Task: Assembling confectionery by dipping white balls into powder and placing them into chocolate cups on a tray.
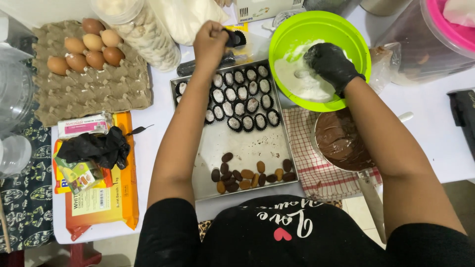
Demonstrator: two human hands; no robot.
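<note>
My bare left hand [210,43] reaches past the far edge of a metal baking tray [247,146] and pinches a small black paper cup [231,37]. My right hand [330,63], in a black glove, is down inside a bright green bowl [346,37], fingers closed in the white powder [302,79]. Whether it holds a piece I cannot tell. The tray carries rows of white-coated sweets in black paper cups [242,96] at the far end and a cluster of brown oval pieces [250,175] at the near end.
A pan of melted chocolate [341,141] rests on a checked cloth [316,173] right of the tray. At the left are an egg carton with several eggs [89,47], packets, an orange bag [106,198] and a crumpled black glove [96,148]. Jars stand at the back.
</note>
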